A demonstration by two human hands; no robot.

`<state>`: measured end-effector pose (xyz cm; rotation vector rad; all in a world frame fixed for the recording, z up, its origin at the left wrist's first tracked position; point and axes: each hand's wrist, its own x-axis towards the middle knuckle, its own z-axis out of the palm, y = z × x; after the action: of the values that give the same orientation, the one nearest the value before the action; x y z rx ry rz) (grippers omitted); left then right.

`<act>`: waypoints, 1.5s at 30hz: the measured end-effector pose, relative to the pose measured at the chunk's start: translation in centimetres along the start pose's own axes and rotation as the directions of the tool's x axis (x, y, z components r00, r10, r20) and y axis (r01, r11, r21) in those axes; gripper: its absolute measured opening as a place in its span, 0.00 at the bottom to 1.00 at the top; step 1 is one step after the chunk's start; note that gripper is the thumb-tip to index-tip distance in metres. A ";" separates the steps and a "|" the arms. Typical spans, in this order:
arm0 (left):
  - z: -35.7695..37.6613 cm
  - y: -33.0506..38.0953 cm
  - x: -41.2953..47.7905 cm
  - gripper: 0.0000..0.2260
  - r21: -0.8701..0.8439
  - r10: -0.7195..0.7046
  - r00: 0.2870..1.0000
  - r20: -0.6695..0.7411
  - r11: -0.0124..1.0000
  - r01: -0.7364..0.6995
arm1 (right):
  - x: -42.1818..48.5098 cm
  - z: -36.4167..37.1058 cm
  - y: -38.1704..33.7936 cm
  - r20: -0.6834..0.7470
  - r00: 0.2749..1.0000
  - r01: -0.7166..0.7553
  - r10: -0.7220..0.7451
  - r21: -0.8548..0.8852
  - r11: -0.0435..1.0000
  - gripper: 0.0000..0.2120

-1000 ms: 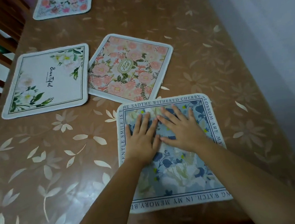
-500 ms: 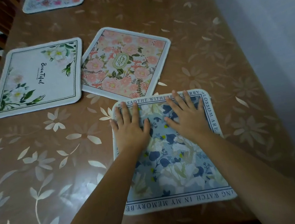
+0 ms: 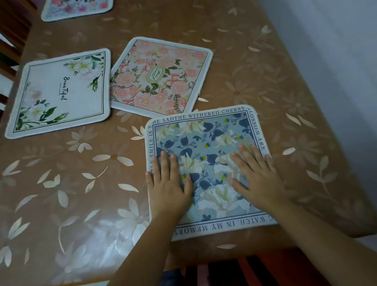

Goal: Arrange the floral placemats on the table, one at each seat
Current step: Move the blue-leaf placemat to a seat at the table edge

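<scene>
Blue placemat [image 3: 207, 159] lies flat at the near edge of the table [image 3: 280, 77], toward its right corner, squared to that edge. Left hand [image 3: 167, 190] and right hand [image 3: 258, 180] rest palm-down on it, fingers extended and loosely together, gripping nothing. Step in hand appears to be seating this mat. Beyond it, the pink placemat [image 3: 161, 76] sits skewed mid-table, touching the white placemat [image 3: 60, 94] at the left edge. Next move probably calls for shifting the pink one to a seat.
</scene>
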<state>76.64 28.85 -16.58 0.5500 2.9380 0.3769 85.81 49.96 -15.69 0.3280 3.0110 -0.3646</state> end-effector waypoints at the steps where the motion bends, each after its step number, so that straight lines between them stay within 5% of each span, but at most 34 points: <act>1: 0.0 0.1 -0.4 0.31 0.004 0.001 1.000 0.008 1.000 -0.001 | -0.7 0.1 -0.3 -0.009 1.000 -0.008 0.008 0.000 1.000 0.32; 19: -1.2 0.7 -6.0 0.28 -0.029 0.102 0.980 0.170 0.995 -0.098 | -2.8 0.8 -8.5 0.038 0.998 -0.049 0.051 -0.064 0.997 0.33; 26: -3.5 -3.4 -3.4 0.25 -0.016 0.311 0.922 0.230 0.949 -0.316 | -1.5 1.4 -10.9 0.038 0.992 -0.123 0.122 0.005 0.992 0.35; 37: -7.7 -15.7 4.8 0.19 -0.137 0.353 0.930 0.099 0.931 -0.339 | 7.5 1.7 -20.6 -0.099 0.981 -0.140 0.164 0.219 0.966 0.22; 45: -9.8 -18.4 12.2 0.18 -0.127 0.417 0.909 -0.016 0.901 -0.415 | 13.4 2.4 -24.2 -0.166 0.954 -0.203 0.250 0.253 0.946 0.23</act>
<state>57.42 14.67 -13.04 1.1603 2.7401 0.5970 67.51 29.13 -14.05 0.7678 3.0725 -0.7048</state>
